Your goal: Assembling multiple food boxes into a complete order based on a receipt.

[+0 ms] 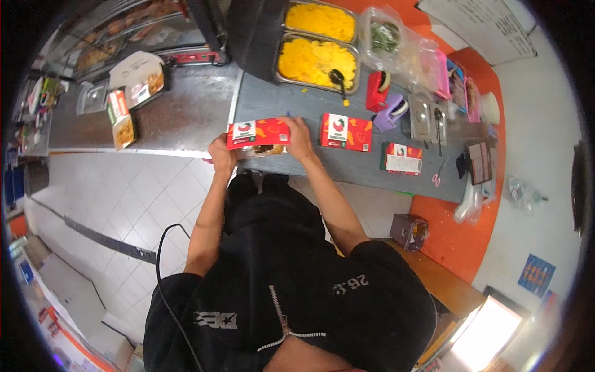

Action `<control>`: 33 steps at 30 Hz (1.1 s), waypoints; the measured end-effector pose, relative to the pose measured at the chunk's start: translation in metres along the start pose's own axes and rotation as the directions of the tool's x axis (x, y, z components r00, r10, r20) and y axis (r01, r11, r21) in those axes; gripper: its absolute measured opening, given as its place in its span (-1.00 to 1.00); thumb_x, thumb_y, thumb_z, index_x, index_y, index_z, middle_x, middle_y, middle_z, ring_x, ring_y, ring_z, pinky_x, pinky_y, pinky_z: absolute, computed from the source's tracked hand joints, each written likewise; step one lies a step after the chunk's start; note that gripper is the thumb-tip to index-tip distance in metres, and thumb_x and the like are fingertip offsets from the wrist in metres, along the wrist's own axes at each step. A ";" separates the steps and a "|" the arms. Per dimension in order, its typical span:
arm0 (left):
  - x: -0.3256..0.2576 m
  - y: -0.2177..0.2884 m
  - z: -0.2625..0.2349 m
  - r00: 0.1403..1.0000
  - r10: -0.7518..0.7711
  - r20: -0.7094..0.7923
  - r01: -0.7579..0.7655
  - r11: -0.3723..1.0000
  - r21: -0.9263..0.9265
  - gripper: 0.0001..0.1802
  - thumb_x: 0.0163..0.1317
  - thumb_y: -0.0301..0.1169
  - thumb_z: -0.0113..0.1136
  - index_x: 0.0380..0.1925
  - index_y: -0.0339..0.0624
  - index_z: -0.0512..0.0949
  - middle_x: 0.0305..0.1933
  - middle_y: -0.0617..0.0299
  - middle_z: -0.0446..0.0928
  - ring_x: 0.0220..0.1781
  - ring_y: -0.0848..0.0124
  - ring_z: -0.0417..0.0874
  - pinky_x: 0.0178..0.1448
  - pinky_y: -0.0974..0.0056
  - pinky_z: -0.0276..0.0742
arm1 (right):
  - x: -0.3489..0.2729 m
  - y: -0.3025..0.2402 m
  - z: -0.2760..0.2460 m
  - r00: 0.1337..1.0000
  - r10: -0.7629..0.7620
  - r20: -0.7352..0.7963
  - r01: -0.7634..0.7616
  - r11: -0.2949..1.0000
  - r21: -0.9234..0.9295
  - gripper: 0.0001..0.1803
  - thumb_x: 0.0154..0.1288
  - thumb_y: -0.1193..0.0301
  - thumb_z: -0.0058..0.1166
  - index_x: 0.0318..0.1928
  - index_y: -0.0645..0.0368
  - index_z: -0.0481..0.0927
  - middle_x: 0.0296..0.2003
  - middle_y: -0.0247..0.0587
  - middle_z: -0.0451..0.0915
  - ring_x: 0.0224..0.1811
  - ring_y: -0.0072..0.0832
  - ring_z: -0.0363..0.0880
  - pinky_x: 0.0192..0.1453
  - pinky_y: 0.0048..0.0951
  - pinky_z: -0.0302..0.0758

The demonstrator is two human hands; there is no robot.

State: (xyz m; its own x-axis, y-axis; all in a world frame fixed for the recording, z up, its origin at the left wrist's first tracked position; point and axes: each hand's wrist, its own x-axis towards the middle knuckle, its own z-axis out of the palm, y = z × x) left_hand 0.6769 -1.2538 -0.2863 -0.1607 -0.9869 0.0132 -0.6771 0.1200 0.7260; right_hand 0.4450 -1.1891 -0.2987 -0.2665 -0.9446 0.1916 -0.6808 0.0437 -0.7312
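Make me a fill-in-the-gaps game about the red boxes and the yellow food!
1. Both hands hold one ____ box.
2. Two more boxes lie on the person's ____ side.
3. The food in the two metal trays is ____.
4. The ladle in the nearer tray is ____.

Missing words: red, right, yellow, black

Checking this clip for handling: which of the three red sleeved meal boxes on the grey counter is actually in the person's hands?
The leftmost red box, at the counter's near edge: left hand and right hand grip its ends. The middle box and the right box lie untouched.

Red sleeved box with yellow swirls and white patch, grey counter.
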 end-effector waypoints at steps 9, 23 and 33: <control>-0.003 0.007 0.010 0.999 0.015 -0.031 -0.017 0.998 -0.066 -0.68 0.14 -0.26 0.25 -0.28 -0.35 0.65 -0.38 -0.21 0.64 -0.25 -0.13 0.70 -0.17 0.04 0.57 | 0.007 0.002 -0.007 0.999 0.027 0.033 -0.030 0.996 0.082 -0.49 -0.05 0.53 0.36 -0.01 0.08 0.55 -0.16 0.03 0.53 -0.03 0.05 0.53 0.08 -0.11 0.51; -0.003 -0.009 0.012 0.998 0.050 -0.039 -0.052 0.998 -0.026 -0.67 0.15 -0.27 0.27 -0.23 -0.33 0.67 -0.33 -0.16 0.68 -0.24 -0.01 0.74 -0.13 0.10 0.59 | -0.004 -0.008 0.002 0.995 0.051 -0.089 -0.046 0.997 0.056 -0.47 -0.19 0.58 0.40 -0.07 0.04 0.63 -0.11 -0.09 0.60 -0.05 -0.05 0.61 0.07 -0.15 0.57; -0.005 0.004 0.006 0.999 -0.034 -0.024 0.034 0.999 -0.011 -0.65 0.18 -0.24 0.23 -0.23 -0.34 0.68 -0.39 -0.20 0.65 -0.28 0.03 0.75 -0.17 0.13 0.58 | 0.010 0.006 -0.001 0.997 -0.055 0.061 0.049 0.994 0.101 -0.30 -0.10 0.51 0.43 0.14 -0.03 0.51 -0.04 -0.01 0.48 0.06 0.01 0.52 0.16 -0.11 0.52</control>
State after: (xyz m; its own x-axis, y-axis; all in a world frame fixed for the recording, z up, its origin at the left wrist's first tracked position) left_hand 0.6701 -1.2475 -0.2875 -0.1205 -0.9927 0.0047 -0.6746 0.0854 0.7333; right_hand 0.4376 -1.1974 -0.3001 -0.1867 -0.9636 0.1914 -0.6209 -0.0353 -0.7831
